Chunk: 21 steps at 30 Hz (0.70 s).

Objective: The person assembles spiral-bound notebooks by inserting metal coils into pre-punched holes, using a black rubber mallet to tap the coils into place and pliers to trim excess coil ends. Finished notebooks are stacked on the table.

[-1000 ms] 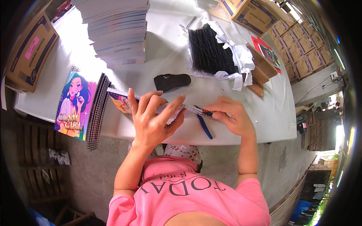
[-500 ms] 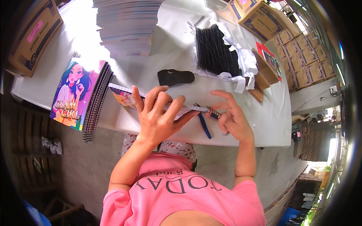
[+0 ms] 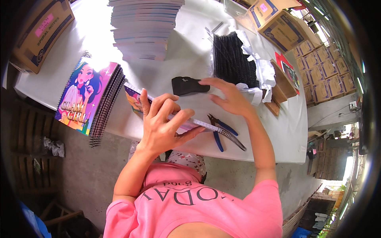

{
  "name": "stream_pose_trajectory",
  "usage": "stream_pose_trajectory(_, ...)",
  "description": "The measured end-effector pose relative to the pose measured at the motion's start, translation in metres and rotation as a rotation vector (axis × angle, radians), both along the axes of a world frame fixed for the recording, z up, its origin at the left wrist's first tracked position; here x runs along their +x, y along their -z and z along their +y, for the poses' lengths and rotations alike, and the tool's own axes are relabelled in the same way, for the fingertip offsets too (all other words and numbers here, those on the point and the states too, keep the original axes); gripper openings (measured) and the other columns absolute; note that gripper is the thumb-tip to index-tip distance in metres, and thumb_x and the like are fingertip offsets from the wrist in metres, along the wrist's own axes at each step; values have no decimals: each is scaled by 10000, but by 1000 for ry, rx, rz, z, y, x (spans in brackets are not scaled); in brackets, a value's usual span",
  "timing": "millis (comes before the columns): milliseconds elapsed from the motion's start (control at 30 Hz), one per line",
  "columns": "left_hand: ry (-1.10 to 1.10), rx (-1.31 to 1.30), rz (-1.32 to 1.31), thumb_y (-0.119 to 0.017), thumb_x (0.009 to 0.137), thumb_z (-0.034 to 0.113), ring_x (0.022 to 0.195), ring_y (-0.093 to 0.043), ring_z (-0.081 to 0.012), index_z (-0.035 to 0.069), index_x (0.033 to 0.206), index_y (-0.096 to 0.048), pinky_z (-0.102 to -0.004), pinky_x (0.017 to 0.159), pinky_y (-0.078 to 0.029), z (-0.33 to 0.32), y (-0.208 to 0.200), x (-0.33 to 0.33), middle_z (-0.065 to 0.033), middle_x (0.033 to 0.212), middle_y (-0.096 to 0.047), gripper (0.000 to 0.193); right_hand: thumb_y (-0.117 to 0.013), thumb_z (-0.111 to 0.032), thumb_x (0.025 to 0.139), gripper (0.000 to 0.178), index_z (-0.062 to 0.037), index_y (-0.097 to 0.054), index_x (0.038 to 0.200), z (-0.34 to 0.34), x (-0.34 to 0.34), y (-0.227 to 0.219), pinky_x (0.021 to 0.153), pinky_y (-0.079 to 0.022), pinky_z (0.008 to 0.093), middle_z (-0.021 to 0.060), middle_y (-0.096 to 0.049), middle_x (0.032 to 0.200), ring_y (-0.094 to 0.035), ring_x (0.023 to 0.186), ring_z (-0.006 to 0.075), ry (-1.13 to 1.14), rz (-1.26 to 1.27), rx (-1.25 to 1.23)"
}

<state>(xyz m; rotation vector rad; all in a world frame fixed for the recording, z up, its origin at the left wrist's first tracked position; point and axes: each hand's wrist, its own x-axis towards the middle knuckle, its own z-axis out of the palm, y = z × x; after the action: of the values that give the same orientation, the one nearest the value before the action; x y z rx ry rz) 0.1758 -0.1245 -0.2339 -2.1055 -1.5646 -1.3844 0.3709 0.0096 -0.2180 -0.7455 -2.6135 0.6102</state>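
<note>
My left hand (image 3: 162, 123) is closed around a notebook (image 3: 134, 101) with a colourful cover, held on its edge with the punched side up. From the notebook's right end a dark spiral wire coil (image 3: 233, 139) sticks out, partly in the punched holes. My right hand (image 3: 230, 99) is off the coil, fingers apart, its fingertips by a black sock-shaped cloth (image 3: 186, 86). Blue-handled pliers (image 3: 217, 139) lie under the coil, jaws pointing away from me.
Several finished spiral notebooks (image 3: 85, 93) are piled at the left. A tall paper stack (image 3: 145, 31) stands behind. Black coils (image 3: 234, 59) lie on torn white paper, beside a wooden block (image 3: 282, 83). Cardboard boxes (image 3: 41, 33) stand at the table's left and right ends.
My right hand has left the coil and moved away from me and leftward, to the black cloth. The coil's end now shows free. My left hand still grips the notebook.
</note>
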Motion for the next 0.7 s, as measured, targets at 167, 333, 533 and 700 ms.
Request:
stream_pose_trajectory(167, -44, -3, -14, -782, 557, 405, 1056, -510, -259, 141, 727, -588, -525, 1090, -44, -5, -2, 5, -23, 763, -458, 368, -585, -73, 797, 344, -57, -585, 1140, 21, -23, 56, 905, -440, 403, 131, -633, 1059, -616, 960, 239, 66, -74, 298)
stream_pose_trajectory(333, -78, -36, -90, -732, 610, 457, 1042, -514, -263, 96, 659, -511, -559, 1082, -3, -3, 8, 13, -50, 785, -473, 426, -657, -81, 723, 197, 14, -682, 893, -10, 20, 27, 876, -466, 395, 146, -675, 876, -648, 817, 257, 13, 902, -907)
stream_pose_trajectory(533, -128, 46, 9, -734, 607, 509, 842, -517, -250, 79, 624, -474, -537, 1066, -118, -2, 2, 8, -57, 726, -448, 502, -700, -192, 746, 220, 23, -699, 791, -32, 15, -3, 860, -476, 440, 199, -673, 844, -655, 830, 311, -3, 551, -475)
stream_pose_trajectory(700, -71, 102, -42, -762, 583, 505, 785, -515, -246, 82, 622, -472, -517, 1041, -213, -5, -3, 8, -57, 710, -449, 514, -707, -279, 771, 284, 4, -700, 765, -29, 16, -6, 834, -483, 432, 190, -672, 804, -659, 784, 318, -287, 721, -772)
